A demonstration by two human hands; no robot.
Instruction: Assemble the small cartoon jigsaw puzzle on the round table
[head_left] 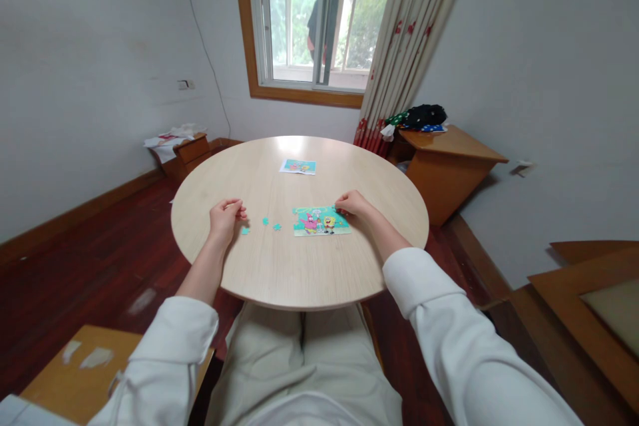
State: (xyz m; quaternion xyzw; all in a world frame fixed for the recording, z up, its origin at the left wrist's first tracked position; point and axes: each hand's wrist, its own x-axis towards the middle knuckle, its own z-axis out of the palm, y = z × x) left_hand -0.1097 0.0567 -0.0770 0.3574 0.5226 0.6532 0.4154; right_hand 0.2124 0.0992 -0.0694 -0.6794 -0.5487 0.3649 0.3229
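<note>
A jigsaw puzzle (319,223), mostly assembled, lies flat on the round table; it shows a pink starfish and a yellow sponge cartoon figure on teal. At its upper right corner, my right hand (353,203) is closed in a pinch on a puzzle piece, most of which the fingers hide. My left hand (228,216) hovers over the table's left side with its fingers curled together; what they hold, if anything, cannot be made out. Between that hand and the puzzle lie loose teal pieces: one puzzle piece (245,231) nearest the left hand, another piece (265,220), and a third piece (277,227).
Farther back on the round table (299,273) lies a picture card (298,167) with the same cartoon. A window (319,20) and curtain (404,33) are beyond. A wooden cabinet (444,173) with cloths stands at right, a small drawer unit (192,150) at left.
</note>
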